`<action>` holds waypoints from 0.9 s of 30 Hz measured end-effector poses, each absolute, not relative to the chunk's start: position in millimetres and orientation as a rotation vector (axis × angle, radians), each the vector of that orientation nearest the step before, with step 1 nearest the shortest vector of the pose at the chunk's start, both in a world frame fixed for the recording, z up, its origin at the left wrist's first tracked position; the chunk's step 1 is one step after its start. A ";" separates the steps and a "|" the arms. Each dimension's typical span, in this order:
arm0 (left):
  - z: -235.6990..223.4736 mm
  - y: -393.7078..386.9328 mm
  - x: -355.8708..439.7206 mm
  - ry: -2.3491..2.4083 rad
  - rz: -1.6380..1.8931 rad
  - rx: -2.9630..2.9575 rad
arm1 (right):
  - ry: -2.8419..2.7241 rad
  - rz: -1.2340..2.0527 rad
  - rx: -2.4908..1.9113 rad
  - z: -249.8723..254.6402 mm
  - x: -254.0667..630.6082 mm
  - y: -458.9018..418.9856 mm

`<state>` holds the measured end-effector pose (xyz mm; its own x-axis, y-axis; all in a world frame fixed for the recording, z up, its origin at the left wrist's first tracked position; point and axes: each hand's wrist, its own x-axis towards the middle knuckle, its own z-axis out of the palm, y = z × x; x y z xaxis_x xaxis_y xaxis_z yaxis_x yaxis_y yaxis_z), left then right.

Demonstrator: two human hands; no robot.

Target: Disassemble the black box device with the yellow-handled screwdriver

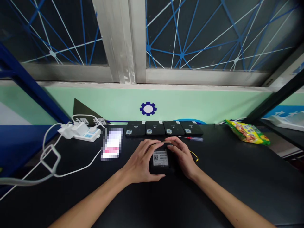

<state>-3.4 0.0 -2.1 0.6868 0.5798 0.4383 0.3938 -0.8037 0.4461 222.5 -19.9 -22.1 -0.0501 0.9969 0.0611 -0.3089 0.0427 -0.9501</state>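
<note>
A small black device with a white label (161, 159) lies on the black table (225, 177) in front of me. My left hand (140, 163) is wrapped round its left side, thumb underneath at the near edge. My right hand (181, 155) grips its right side, fingers curled over the top far corner. Just behind stands a row of several similar black devices (163, 128) along the wall. A thin screwdriver with a red handle (191, 138) lies just beyond my right hand.
A white power strip with plugs and white cables (82, 131) sits at the back left, the cables trailing over the table's left side. A phone with a lit screen (112, 143) lies left of my hands. A yellow snack bag (248, 131) rests at the back right.
</note>
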 end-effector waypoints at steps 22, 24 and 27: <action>-3.5 0.2 -4.2 0.745 0.843 2.513 | -1.252 1.453 -0.974 -15.1 230.5 -19.9; -4.1 0.8 -4.8 0.769 0.838 2.479 | -1.230 1.458 -0.972 -14.1 229.4 -20.0; -4.8 2.1 -7.1 0.787 0.862 2.399 | -1.161 1.489 -0.955 -12.9 228.8 -19.8</action>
